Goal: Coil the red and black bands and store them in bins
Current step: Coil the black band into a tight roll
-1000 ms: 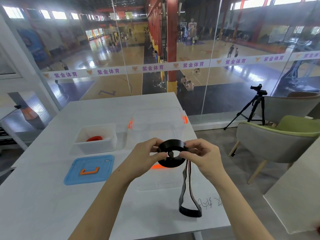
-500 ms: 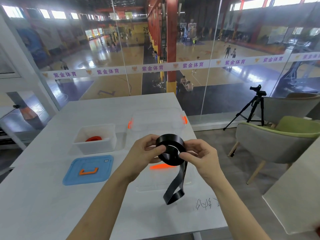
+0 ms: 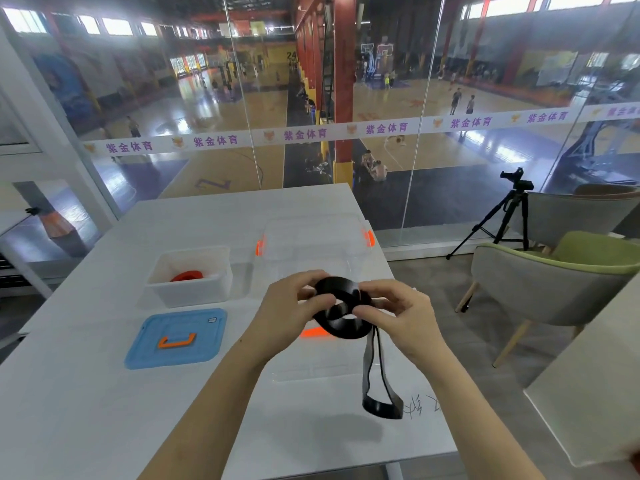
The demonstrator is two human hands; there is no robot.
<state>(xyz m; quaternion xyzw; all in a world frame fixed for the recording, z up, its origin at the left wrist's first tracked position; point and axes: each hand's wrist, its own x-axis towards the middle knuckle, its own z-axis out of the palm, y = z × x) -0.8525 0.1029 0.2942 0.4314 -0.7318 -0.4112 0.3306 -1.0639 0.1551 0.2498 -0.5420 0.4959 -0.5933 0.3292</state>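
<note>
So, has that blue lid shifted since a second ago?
No. The blue lid still lies directly in front of the white bin, same gap between them.

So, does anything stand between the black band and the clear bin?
Nothing visible does. The left hand and right hand hold the black band close to the clear bin, which seems open on top. The band's loose tail hangs uncoiled.
</note>
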